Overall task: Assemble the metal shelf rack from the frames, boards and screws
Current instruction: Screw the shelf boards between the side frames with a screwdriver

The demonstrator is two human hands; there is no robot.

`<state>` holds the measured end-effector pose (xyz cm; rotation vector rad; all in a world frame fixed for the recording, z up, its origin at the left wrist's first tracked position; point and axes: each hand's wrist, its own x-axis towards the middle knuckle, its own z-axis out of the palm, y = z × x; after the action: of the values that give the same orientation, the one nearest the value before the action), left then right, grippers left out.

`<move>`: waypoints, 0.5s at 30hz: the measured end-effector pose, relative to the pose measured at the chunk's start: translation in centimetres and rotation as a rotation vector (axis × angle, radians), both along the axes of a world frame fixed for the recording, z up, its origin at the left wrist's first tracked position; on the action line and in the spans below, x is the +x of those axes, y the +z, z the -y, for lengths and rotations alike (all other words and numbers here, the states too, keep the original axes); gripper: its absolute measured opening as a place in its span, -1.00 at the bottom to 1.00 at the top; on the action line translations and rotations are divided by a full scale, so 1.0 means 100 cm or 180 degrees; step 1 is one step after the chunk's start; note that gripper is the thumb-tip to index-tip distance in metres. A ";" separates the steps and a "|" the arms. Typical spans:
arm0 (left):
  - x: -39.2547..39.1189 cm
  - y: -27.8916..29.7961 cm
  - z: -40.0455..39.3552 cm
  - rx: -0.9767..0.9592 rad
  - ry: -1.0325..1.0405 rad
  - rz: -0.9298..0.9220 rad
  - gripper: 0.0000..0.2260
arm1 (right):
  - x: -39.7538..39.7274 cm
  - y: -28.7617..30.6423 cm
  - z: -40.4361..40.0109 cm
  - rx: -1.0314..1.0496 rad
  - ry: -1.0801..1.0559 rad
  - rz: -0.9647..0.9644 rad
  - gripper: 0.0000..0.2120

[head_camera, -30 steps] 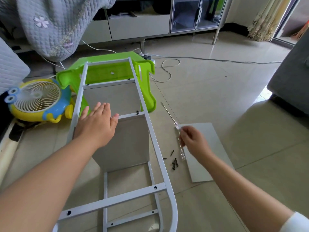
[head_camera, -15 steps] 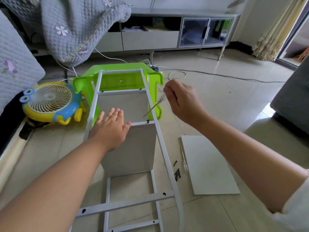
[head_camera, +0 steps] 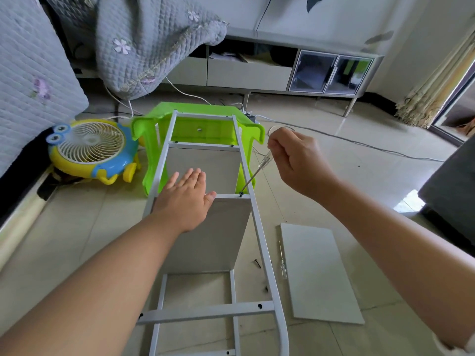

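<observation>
screw (head_camera: 241, 194) under right hand's (head_camera: 295, 163) screwdriver (head_camera: 254, 173) tip

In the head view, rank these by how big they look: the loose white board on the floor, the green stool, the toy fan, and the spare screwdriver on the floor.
1. Loose white board
2. Green stool and toy fan: too alike to rank, with the stool partly hidden behind the rack
3. Spare screwdriver

You're looking across a glossy beige tiled floor (head_camera: 334, 155) toward a low TV cabinet (head_camera: 257, 70) with glass doors against a pale wall (head_camera: 347, 16). A grey quilted blanket (head_camera: 144, 47) hangs left; fringed curtains (head_camera: 431, 98) catch daylight right.
</observation>
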<state>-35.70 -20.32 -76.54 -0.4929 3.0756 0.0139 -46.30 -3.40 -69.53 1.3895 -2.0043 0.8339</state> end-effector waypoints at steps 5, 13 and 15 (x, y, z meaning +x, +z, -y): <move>0.000 0.000 0.000 0.0008 -0.0010 0.0001 -0.48 | -0.002 0.002 0.001 0.0129 0.0080 0.0039 -0.67; 0.001 0.001 -0.001 0.0041 -0.0023 -0.0019 -0.48 | 0.004 0.004 0.003 0.0318 0.0072 0.0001 -0.65; 0.001 0.001 -0.001 0.0052 -0.0014 -0.0013 -0.48 | 0.005 0.005 0.004 0.0333 0.0097 -0.0039 -0.66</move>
<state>-35.62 -20.27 -76.47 -0.4862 3.0780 0.0399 -45.79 -3.76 -69.01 1.4829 -2.0480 0.7411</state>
